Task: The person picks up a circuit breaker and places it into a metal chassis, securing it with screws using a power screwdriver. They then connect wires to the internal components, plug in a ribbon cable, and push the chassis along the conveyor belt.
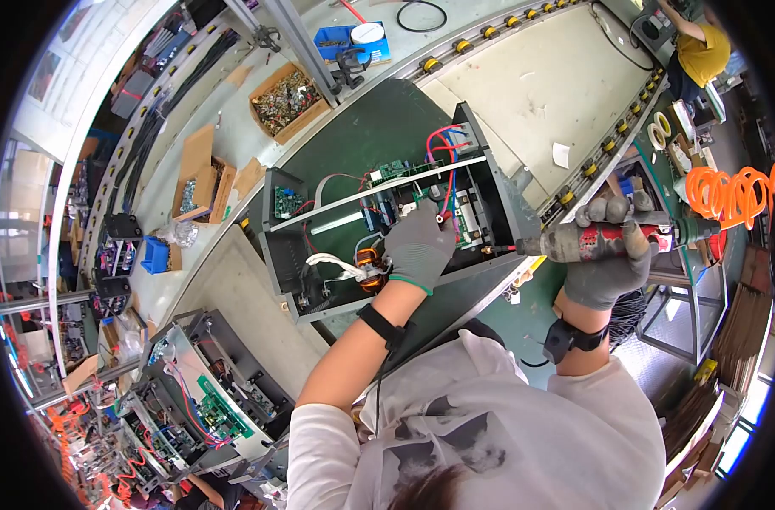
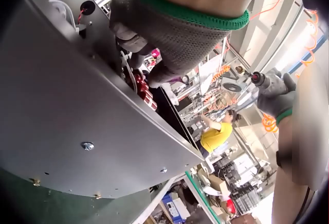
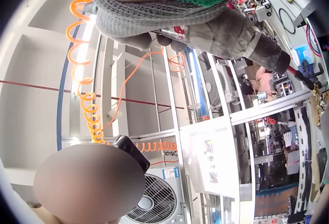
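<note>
In the head view, the gloved left hand [image 1: 421, 244] reaches down into a black metal chassis [image 1: 277, 255]. Beside its fingers are red and blue wires [image 1: 449, 191] and a green circuit board [image 1: 400, 172]; a copper-wound coil [image 1: 370, 269] is near its wrist. The left wrist view shows the left hand [image 2: 169, 39] with bent fingers over red parts [image 2: 144, 90]; what the fingertips touch is hidden. The gloved right hand [image 1: 608, 268] grips a red and grey power driver [image 1: 574, 243], its bit pointing at the chassis's right side. The right wrist view shows the driver [image 3: 231, 33] too.
Behind the chassis are a carton of small parts [image 1: 287, 100] and a blue box [image 1: 332, 41]. Another open chassis [image 1: 226, 382] is at lower left. An orange coiled hose [image 1: 727, 194] hangs at right. A person in yellow [image 1: 702, 53] stands at upper right.
</note>
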The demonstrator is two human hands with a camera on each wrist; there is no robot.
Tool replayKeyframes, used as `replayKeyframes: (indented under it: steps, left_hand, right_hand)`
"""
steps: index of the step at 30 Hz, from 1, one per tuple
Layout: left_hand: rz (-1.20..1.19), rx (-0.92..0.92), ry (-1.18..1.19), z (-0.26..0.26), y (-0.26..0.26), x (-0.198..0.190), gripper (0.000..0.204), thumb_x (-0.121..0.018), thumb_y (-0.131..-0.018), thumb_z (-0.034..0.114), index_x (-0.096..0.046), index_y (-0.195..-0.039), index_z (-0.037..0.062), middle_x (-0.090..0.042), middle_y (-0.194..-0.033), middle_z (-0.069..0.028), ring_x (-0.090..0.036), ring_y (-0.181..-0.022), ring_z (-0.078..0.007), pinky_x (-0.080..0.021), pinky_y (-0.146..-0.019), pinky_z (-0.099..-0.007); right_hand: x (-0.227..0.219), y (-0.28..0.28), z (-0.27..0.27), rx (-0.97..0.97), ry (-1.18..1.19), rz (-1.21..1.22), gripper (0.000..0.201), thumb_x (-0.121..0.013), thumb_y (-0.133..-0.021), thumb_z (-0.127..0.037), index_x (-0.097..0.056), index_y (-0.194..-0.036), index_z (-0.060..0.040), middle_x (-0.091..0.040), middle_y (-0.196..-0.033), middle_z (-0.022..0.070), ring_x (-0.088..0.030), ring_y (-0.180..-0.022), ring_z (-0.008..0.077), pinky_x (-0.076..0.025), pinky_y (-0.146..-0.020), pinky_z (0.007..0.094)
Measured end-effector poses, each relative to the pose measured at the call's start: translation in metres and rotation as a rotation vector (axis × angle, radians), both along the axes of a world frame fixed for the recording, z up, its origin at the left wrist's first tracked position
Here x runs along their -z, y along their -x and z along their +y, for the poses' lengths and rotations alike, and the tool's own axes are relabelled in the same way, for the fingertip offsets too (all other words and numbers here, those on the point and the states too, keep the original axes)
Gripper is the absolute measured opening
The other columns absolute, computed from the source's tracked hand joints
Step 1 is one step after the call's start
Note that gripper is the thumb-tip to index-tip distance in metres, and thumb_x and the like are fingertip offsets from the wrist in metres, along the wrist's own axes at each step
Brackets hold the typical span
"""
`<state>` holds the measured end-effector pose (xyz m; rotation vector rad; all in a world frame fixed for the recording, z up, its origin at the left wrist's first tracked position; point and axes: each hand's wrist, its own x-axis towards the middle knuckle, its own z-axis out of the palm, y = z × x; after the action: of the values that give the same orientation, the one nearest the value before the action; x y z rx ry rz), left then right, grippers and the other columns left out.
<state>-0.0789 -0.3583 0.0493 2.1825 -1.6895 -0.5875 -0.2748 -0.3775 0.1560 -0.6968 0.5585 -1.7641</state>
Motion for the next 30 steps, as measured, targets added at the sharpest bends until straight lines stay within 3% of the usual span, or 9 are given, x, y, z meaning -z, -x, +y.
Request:
replayKeyframes:
  steps: [5, 8, 15, 17, 19, 20, 25, 27, 30]
  left_hand:
    - [0.075, 0.114, 0.069, -0.008, 0.002, 0.018, 0.021, -0.063, -0.078, 0.028, -0.058, -0.085, 0.0084, -0.064, -0.075, -0.0113, -0.064, -0.070, -0.0318, -0.049, -0.060, -0.0415]
    - [0.026, 0.243, -0.028, -0.013, 0.008, -0.002, 0.019, -0.060, -0.079, 0.027, -0.058, -0.084, 0.0090, -0.063, -0.070, -0.0106, -0.063, -0.066, -0.0313, -0.049, -0.057, -0.0404]
    - [-0.095, 0.164, 0.159, -0.016, 0.002, 0.001, 0.021, -0.057, -0.084, 0.030, -0.059, -0.083, 0.0085, -0.061, -0.065, -0.0105, -0.061, -0.061, -0.0312, -0.048, -0.054, -0.0400]
    - [0.100, 0.051, 0.335, -0.019, -0.018, -0.002, 0.028, -0.057, -0.085, 0.033, -0.062, -0.077, 0.0062, -0.061, -0.066, -0.0118, -0.060, -0.060, -0.0316, -0.047, -0.055, -0.0388]
    - [0.450, -0.147, 0.043, -0.025, -0.043, -0.024, 0.031, -0.059, -0.084, 0.033, -0.065, -0.073, 0.0048, -0.062, -0.069, -0.0130, -0.059, -0.059, -0.0303, -0.045, -0.055, -0.0378]
    - [0.271, -0.117, 0.119, -0.024, -0.055, -0.011, 0.030, -0.062, -0.082, 0.033, -0.067, -0.075, 0.0048, -0.063, -0.071, -0.0134, -0.059, -0.058, -0.0292, -0.045, -0.056, -0.0374]
    - [0.175, -0.090, 0.248, -0.011, -0.059, -0.015, 0.022, -0.064, -0.080, 0.030, -0.068, -0.078, 0.0087, -0.062, -0.070, -0.0106, -0.061, -0.064, -0.0267, -0.045, -0.057, -0.0369]
    - [-0.121, 0.070, 0.482, -0.009, -0.058, -0.021, 0.016, -0.066, -0.078, 0.028, -0.068, -0.083, 0.0129, -0.057, -0.068, -0.0069, -0.059, -0.063, -0.0241, -0.045, -0.054, -0.0358]
    - [-0.454, 0.308, 0.448, -0.009, -0.064, -0.023, 0.017, -0.066, -0.077, 0.028, -0.066, -0.089, 0.0167, -0.052, -0.067, -0.0046, -0.057, -0.058, -0.0225, -0.044, -0.051, -0.0354]
  right_hand:
    - [0.000, 0.004, 0.001, 0.040, -0.062, 0.043, 0.033, -0.054, -0.076, -0.011, -0.049, -0.109, -0.0057, -0.057, -0.085, 0.0108, -0.056, -0.074, 0.0256, -0.046, -0.069, 0.0378]
    - [0.003, 0.004, 0.000, 0.056, -0.083, 0.063, 0.033, -0.055, -0.076, -0.011, -0.049, -0.108, -0.0057, -0.058, -0.085, 0.0103, -0.056, -0.074, 0.0252, -0.047, -0.070, 0.0375]
    - [0.005, 0.006, -0.002, 0.115, -0.114, 0.086, 0.033, -0.055, -0.076, -0.011, -0.049, -0.109, -0.0056, -0.059, -0.085, 0.0095, -0.057, -0.076, 0.0247, -0.047, -0.071, 0.0377]
    - [0.005, 0.008, -0.004, 0.084, -0.086, 0.061, 0.033, -0.055, -0.077, -0.011, -0.049, -0.109, -0.0054, -0.059, -0.085, 0.0098, -0.057, -0.075, 0.0249, -0.047, -0.071, 0.0383]
    - [0.006, 0.010, -0.004, 0.089, -0.085, 0.076, 0.033, -0.055, -0.077, -0.011, -0.049, -0.109, -0.0054, -0.059, -0.085, 0.0097, -0.057, -0.075, 0.0250, -0.047, -0.071, 0.0385]
    - [0.007, 0.010, -0.004, 0.088, -0.082, 0.089, 0.034, -0.055, -0.077, -0.011, -0.048, -0.109, -0.0054, -0.059, -0.085, 0.0097, -0.057, -0.075, 0.0251, -0.047, -0.070, 0.0388]
    - [0.015, 0.009, -0.004, 0.108, -0.128, 0.105, 0.034, -0.055, -0.077, -0.010, -0.048, -0.109, -0.0047, -0.058, -0.084, 0.0105, -0.057, -0.074, 0.0257, -0.047, -0.070, 0.0389]
    - [0.017, 0.006, -0.005, 0.105, -0.140, 0.101, 0.033, -0.055, -0.077, -0.010, -0.049, -0.109, -0.0044, -0.058, -0.083, 0.0109, -0.057, -0.074, 0.0260, -0.046, -0.070, 0.0390]
    - [0.018, 0.003, -0.005, 0.092, -0.115, 0.095, 0.033, -0.055, -0.077, -0.010, -0.049, -0.108, -0.0038, -0.057, -0.083, 0.0116, -0.057, -0.074, 0.0265, -0.047, -0.069, 0.0392]
